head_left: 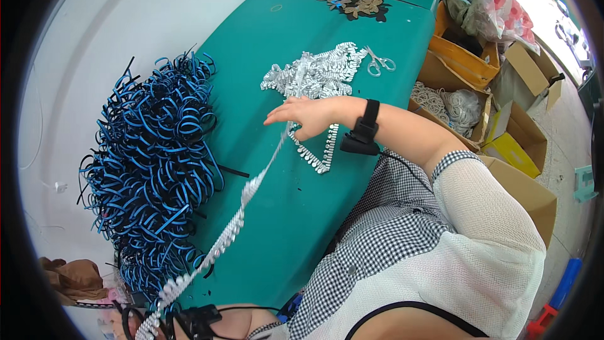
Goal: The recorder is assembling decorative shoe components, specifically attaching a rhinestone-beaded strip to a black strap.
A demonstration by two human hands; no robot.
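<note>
Silver beaded trim strip (242, 204): glittery, flat, stretched taut across the green worktop (283, 226) between both grips. Right hand (302, 115) pinches its far end beside a heaped silver trim pile (321, 72); left hand (148, 324) at the lower edge, grip unclear. Left of the strip: curled blue-black headbands (154, 164). Beyond the pile: scissors (379, 62). Right: open brown cardboard boxes (465, 56).

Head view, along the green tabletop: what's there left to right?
Heap of blue-and-black curled headbands → silver sequin trim strip pulled taut → right hand → black wrist-worn device → silver scissors → open cardboard boxes.
</note>
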